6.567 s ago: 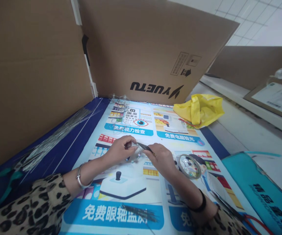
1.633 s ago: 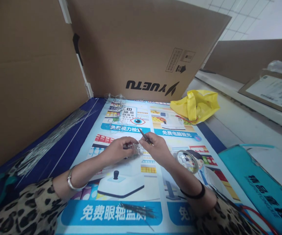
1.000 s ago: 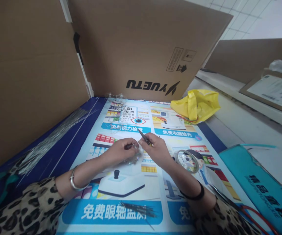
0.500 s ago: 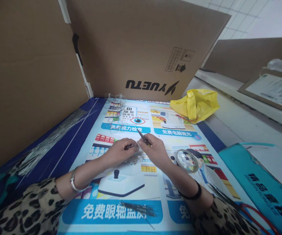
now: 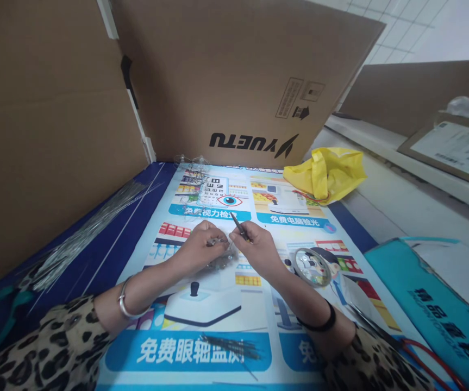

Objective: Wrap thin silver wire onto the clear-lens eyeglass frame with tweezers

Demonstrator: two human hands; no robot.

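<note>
My left hand (image 5: 201,247) is closed, thumb and fingers pinching a tangle of clear beads and thin wire (image 5: 225,258) that hangs below the fingertips. Close beside it, my right hand (image 5: 260,251) is closed around a slim dark pointed tool (image 5: 239,225), its tip slanting up and away to the left; its exact kind does not show. The right thumb and forefinger come up to the edge of the tangle, and I cannot tell whether they grip part of it. Right of my hands lies a round clear dish (image 5: 298,266) with small shiny beads inside.
Long thin wires (image 5: 83,236) lie in a bundle at left. Short dark wires (image 5: 231,346) rest in front. Beaded wire strands (image 5: 195,184) spread at the back. A yellow bag (image 5: 332,174), a teal package (image 5: 430,304) and red-handled scissors (image 5: 430,355) lie right. Cardboard (image 5: 226,81) stands behind.
The fingers of my left hand have shifted slightly around the tangle, and the dark patch between them shows less. My right hand and its tool stay almost in place.
</note>
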